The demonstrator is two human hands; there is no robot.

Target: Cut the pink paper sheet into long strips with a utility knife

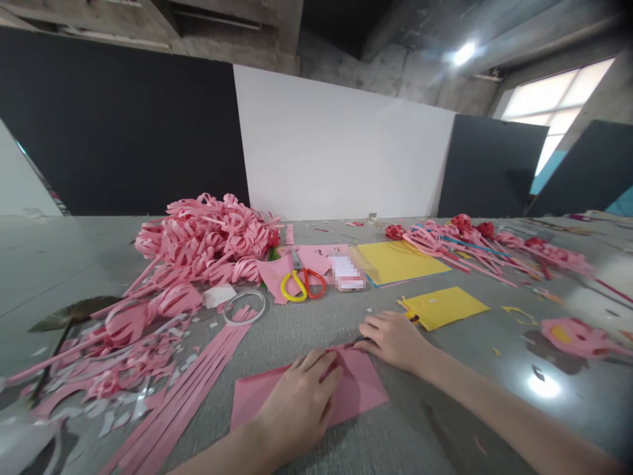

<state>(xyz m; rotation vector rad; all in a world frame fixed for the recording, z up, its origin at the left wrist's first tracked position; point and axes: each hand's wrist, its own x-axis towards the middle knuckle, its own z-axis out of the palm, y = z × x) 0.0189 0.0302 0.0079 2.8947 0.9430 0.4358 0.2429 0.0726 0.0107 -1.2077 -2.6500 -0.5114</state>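
Note:
A pink sheet of paper (363, 389) lies on the grey table in front of me, its far edge looking folded. My left hand (304, 396) rests on the middle of it, fingers curled and pressed down on the paper. At the sheet's far right corner is my right hand (388, 340), its fingers bent round a small dark object whose shape is mostly hidden. Beyond the hands lie scissors (295, 287) with one yellow and one red handle, on pink paper scraps. A phone (347, 272) with a blurred screen is beside them.
Curled pink paper strips (208, 237) are heaped at the back left. Long pink strips (192, 389), a tape roll (244, 308) and scraps lie left. Yellow sheets (403, 260) and a yellow piece (448, 307) are on the right, with paper flowers (465, 241) behind.

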